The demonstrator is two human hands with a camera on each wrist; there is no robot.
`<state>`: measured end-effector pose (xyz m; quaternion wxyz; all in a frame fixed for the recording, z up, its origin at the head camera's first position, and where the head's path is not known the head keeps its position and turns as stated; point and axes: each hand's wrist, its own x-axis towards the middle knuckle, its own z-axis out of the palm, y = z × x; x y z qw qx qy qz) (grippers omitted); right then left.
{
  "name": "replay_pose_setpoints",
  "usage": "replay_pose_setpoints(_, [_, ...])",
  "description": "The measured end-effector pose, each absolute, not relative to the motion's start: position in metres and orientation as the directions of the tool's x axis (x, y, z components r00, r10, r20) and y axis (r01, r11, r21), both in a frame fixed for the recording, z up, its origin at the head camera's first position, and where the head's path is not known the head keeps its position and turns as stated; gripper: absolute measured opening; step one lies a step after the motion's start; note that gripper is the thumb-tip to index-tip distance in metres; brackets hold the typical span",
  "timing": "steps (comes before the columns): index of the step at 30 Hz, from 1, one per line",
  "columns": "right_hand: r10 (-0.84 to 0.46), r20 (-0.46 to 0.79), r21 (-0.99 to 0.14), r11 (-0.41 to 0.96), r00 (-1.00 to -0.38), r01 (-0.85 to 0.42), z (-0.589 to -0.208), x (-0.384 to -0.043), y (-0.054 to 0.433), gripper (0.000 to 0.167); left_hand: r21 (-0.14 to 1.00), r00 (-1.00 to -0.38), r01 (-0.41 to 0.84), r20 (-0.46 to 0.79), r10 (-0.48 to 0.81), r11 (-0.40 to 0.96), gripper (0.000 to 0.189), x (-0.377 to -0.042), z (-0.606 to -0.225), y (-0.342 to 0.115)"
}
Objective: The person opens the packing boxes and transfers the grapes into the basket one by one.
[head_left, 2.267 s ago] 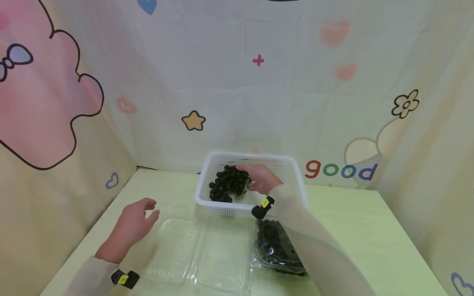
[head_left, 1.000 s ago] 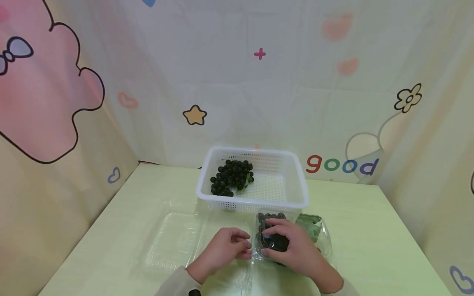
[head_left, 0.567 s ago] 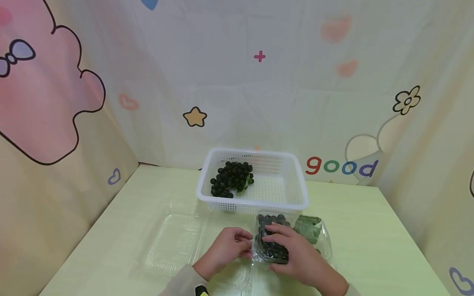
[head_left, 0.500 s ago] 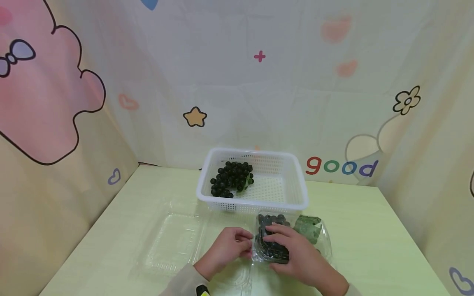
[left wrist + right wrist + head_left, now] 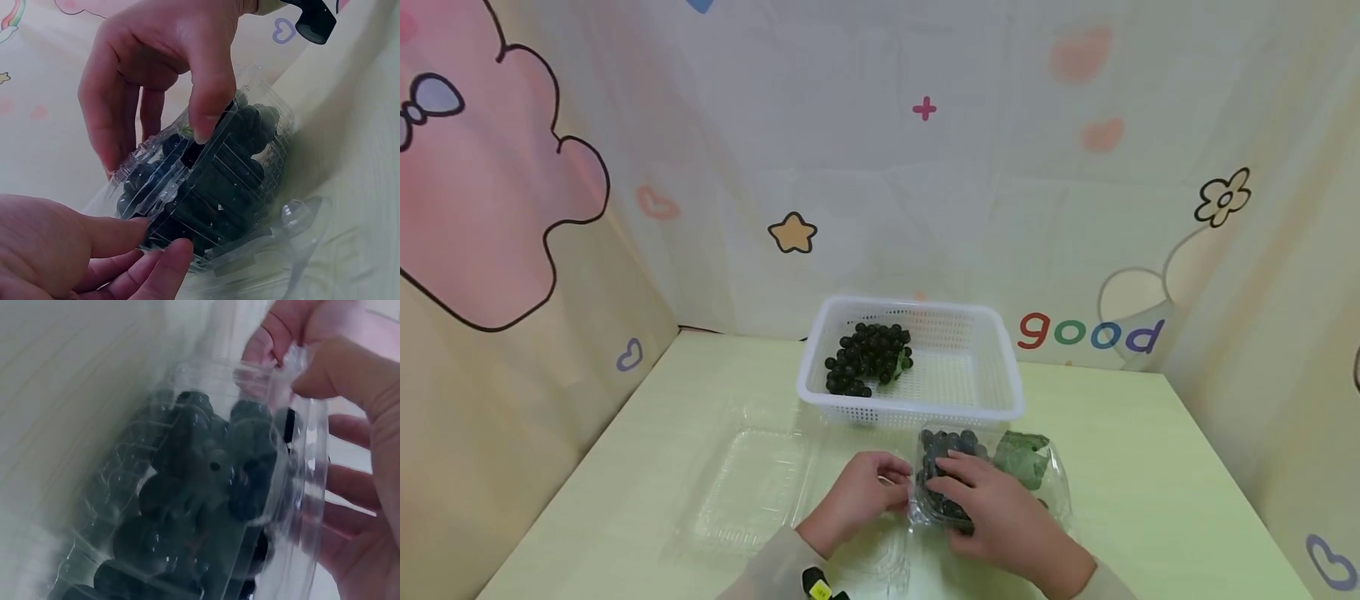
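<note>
A clear plastic clamshell box point(image 5: 931, 492) filled with dark grapes point(image 5: 951, 442) stands on the table in front of the basket. At its left front corner, my left hand point(image 5: 867, 490) pinches the rim between thumb and finger; the left wrist view shows the thumb and fingertips at the edge. My right hand point(image 5: 1003, 512) spreads over the lid and grips it, its thumb on the front rim in the right wrist view. A green leafy-looking label or sheet point(image 5: 1024, 458) shows through the box's right part. The palm side of the right hand is hidden in the head view.
A white perforated basket point(image 5: 977, 412) stands behind the box, with a bunch of dark grapes point(image 5: 868, 354) in its left half. An opened, transparent clamshell box point(image 5: 748, 479) lies flat on the pale table point(image 5: 1150, 483) to the left. A printed curtain encloses the back and sides.
My right hand has left the grapes in the basket and come down onto the filled box. The left hand has moved right to its corner. Over the last half second both barely shift.
</note>
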<state>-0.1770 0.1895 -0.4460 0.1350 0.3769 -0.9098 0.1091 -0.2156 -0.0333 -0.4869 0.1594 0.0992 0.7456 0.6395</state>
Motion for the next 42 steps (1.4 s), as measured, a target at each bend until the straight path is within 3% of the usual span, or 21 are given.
replay_pose_setpoints(12, [-0.654,0.229,0.013,0.742,-0.721,-0.670,-0.436,-0.177,0.166,0.051,0.962,-0.922,0.044,-0.064,0.381,0.268,0.026,-0.222,-0.486,-0.036])
replay_pose_setpoints(19, [-0.641,0.149,0.011,0.762,-0.753,-0.647,-0.429,-0.178,0.160,0.052,0.946,-0.920,0.079,-0.052,0.389,0.314,0.023,-0.221,-0.485,-0.034])
replay_pose_setpoints(42, [-0.640,0.215,0.011,0.757,-0.737,-0.654,-0.427,-0.182,0.160,0.051,0.918,-0.922,0.120,-0.037,0.385,0.377,0.023,-0.221,-0.477,-0.029])
